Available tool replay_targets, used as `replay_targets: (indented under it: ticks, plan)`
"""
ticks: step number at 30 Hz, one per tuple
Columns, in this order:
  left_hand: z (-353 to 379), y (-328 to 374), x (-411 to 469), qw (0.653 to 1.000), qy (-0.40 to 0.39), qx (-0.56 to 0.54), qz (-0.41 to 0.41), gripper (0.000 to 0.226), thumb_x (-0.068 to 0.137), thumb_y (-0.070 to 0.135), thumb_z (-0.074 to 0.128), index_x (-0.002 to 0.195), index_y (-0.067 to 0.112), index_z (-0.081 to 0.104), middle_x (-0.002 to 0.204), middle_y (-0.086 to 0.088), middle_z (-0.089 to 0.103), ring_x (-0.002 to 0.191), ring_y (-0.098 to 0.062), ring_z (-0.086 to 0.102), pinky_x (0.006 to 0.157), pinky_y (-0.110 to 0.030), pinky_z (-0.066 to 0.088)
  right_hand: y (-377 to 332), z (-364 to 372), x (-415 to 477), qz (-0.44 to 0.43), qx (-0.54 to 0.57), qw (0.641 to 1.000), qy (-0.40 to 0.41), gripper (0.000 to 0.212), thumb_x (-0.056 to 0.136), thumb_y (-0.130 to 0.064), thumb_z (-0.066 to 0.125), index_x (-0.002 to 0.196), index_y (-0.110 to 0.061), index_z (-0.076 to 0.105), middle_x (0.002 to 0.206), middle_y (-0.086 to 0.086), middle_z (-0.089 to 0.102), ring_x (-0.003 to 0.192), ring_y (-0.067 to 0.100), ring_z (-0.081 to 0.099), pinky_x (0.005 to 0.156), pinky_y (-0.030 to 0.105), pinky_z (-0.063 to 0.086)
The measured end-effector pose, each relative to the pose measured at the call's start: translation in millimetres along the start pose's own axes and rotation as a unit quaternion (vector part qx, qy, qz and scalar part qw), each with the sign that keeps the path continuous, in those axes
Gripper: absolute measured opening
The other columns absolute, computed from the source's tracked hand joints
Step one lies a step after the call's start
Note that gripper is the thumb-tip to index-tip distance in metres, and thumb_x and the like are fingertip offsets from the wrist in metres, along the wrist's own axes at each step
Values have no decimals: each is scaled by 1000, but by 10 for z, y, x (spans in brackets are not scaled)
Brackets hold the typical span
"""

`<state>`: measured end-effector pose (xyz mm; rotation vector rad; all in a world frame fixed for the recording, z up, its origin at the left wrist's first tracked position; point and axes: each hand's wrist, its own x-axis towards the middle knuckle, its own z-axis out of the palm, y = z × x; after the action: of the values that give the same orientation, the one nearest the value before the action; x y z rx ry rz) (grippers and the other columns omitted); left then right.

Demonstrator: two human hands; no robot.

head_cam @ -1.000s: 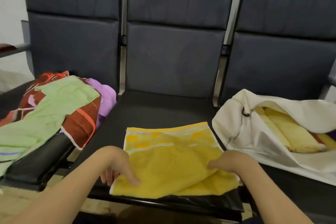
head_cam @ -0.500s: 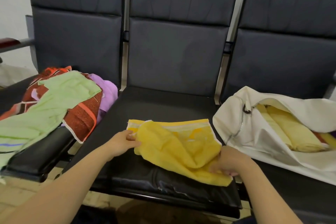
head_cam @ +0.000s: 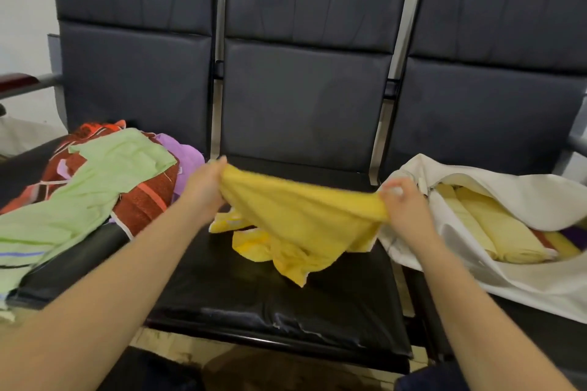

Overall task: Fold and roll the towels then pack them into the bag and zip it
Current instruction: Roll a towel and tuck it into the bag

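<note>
Yellow terry fills the middle of the head view: the yellow towel hangs lifted between both hands above the middle seat. Its upper edge is stretched across, and its lower part droops in a crumpled bunch that touches the cushion. My left hand has its grip closed round the towel's corner at the left side of that seat. My right hand pinches the opposite corner at the seat's right edge with curled fingers, though blur hides which fingers do the work. On the seat left of the middle seat lies the heap to be done: a green towel over a red towel, with a purple towel behind. On the seat to its right lies the white bag, mouth open toward me, with pale rolled towels inside. I judge this to be the fold step for this towel, barely begun: opened out in the air, not yet folded. The next move, I think, calls for laying it flat on the middle seat with corners square, then folding before rolling. Slack cloth may bunch unless both corners are held taut.
</note>
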<state>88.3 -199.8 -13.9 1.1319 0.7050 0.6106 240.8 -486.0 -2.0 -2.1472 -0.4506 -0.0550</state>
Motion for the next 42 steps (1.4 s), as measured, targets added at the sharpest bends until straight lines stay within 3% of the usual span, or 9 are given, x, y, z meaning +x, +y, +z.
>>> replay_targets:
  ticks: [3,7,12,16,20,24,32,39,42]
  plan:
    - [9,616,82,994,-11,22,105,22,77,34,71,83,17,59,76,-4,52,83,-24,53,81,-40,45,-526,-293,275,-114,-38,990,72,24,98,-20,47,102,-9,68,94,-2,60,89,17,52,72,23,30]
    - [196,1303,-58,974,12,63,216,23,94,16,59,113,15,46,90,0,50,72,-11,51,61,-29,44,-1088,-574,549,-134,-20,981,142,42,94,-33,58,87,7,67,81,20,63,75,29,57,73,31,43]
    - [122,1789,-248,940,-101,247,215,24,93,4,55,114,15,56,93,-2,57,79,-13,57,61,-23,54,-1455,-904,741,-20,174,984,-20,39,80,-15,78,114,-7,61,116,12,60,107,29,60,88,41,55]
    - [35,1936,-313,911,-67,337,228,22,90,6,61,110,14,59,94,-4,56,79,-13,56,63,-22,53,-1482,-1060,776,-101,23,994,26,33,85,-3,67,115,-13,60,109,7,53,102,30,57,81,43,56]
    - [-8,1971,-259,927,-16,288,240,5,89,11,65,92,14,64,89,-3,61,80,-13,58,65,-24,50,-1498,-1087,749,-126,30,989,72,21,87,-22,70,104,-12,65,87,-6,55,89,18,55,72,33,50]
    - [-42,1985,-187,957,9,180,227,19,90,9,63,109,11,64,94,-5,66,84,-14,64,84,-33,55,-1537,-1142,692,-14,260,961,-88,34,82,-12,74,115,-7,65,109,9,68,91,17,67,73,28,57]
    - [-86,1982,-226,888,52,348,295,30,85,3,68,114,10,67,108,-10,66,99,-21,64,87,-31,52,-1515,-1177,639,-158,-112,981,-8,31,81,-13,76,112,-12,71,100,3,60,94,17,53,85,31,43]
    - [-111,1930,-217,839,124,404,343,21,92,14,59,112,12,66,104,-11,64,94,-26,59,84,-38,50,-1408,-1162,622,-265,-67,961,33,41,95,-35,57,89,4,66,85,24,61,79,32,58,74,43,47]
    - [-89,1920,-210,840,115,396,353,21,98,18,48,115,11,58,103,-8,55,91,-22,51,78,-35,43,-1353,-1134,572,-269,48,961,43,42,98,-33,52,71,-2,49,66,10,45,60,13,46,61,30,43]
